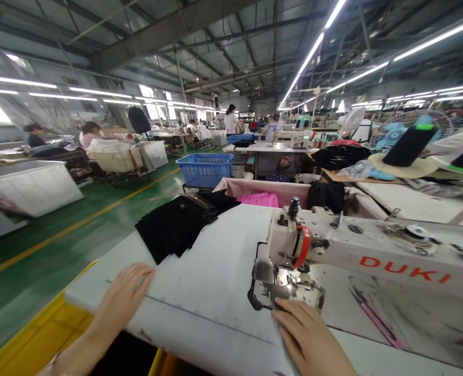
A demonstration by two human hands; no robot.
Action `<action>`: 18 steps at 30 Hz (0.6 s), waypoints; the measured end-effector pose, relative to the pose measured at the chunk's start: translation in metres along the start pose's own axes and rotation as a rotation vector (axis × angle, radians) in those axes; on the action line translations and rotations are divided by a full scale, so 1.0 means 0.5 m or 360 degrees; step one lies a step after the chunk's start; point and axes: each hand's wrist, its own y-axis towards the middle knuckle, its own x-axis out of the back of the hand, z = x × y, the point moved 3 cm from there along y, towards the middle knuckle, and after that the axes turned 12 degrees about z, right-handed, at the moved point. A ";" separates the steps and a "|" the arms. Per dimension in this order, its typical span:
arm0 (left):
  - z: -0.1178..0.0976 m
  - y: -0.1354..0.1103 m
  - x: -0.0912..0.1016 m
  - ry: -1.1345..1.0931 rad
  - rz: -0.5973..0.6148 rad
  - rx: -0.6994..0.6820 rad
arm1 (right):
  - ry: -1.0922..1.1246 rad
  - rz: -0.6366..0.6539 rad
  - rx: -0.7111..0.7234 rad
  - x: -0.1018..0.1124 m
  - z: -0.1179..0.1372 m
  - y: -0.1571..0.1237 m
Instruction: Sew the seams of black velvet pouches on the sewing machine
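Note:
My left hand (126,292) rests on the pale table near its front left edge, its fingers stretched out, with a small gap by the thumb. Just beyond its fingertips lies a fanned stack of black fabric pieces (176,224). My right hand (311,337) lies palm down with its fingers extended, the fingertips at the front edge of the metal plate (268,292) of the sewing machine (333,240). Nothing shows in either hand. Pink-handled tweezers (376,316) lie on the machine bed under the arm, right of my right hand.
A ruler scale (211,318) runs along the table front. Behind the table stands a pink-lined bin (231,187) with bright pink fabric (258,199). Beyond are a blue basket (205,169) and black thread cones (411,146). Yellow plastic (47,334) borders the lower left. Other people work farther back.

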 end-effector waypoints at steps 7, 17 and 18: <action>0.023 0.283 -0.051 0.0009 0.0198 0.0234 | 0.0119 0.0011 -0.0059 -0.002 0.025 -0.004; -0.105 0.324 0.131 0.0051 0.0011 0.0129 | 0.0450 0.0006 -0.0237 0.014 0.032 0.008; -0.141 0.315 0.142 0.0020 0.0052 0.0042 | 0.0474 0.0015 -0.0256 0.016 0.034 0.009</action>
